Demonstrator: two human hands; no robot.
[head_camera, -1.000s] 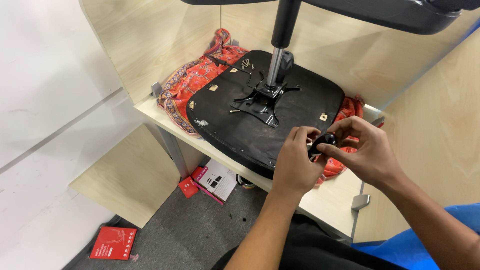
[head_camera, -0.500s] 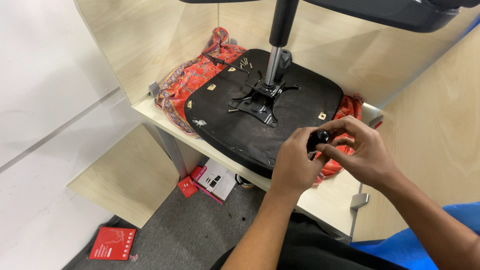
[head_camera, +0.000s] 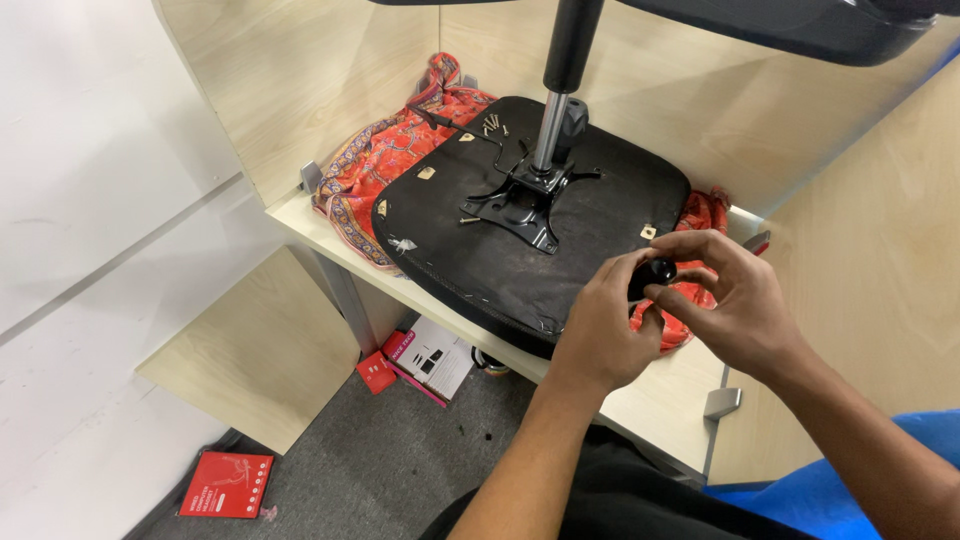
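Change since earlier frame: both hands sit slightly lower and further right over the seat's near edge; the knob stays between them; all else holds its place.

Left hand (head_camera: 600, 335): fingers curled, tips closed against the knob (head_camera: 655, 272) from the left.

Right hand (head_camera: 730, 305): thumb and forefinger pinching the same knob from the right, remaining fingers arched above it.

Knob: small, black, rounded; held between both hands, just above the near right edge of the seat (head_camera: 500, 255). Whether a stem or screw is attached cannot be told.

Seat: black chair seat, upside down, resting on the desk (head_camera: 660, 400), its near edge overhanging the desk edge. Small pale tags dot its underside.

Bracket (head_camera: 520, 200): black metal plate, fixed at the seat's middle.

Column (head_camera: 560, 90): black-and-silver gas cylinder, upright in the bracket, rising to the chair base (head_camera: 800, 25) at the top of the view.

Screws (head_camera: 490, 125): loose, few, on the seat's far edge.

Cloth (head_camera: 385, 165): red patterned, under the seat, showing at the left and right.

Box (head_camera: 430, 355): white and pink, on the floor under the desk.

Packet (head_camera: 225, 485): red, flat, on the grey floor, well apart from the desk.
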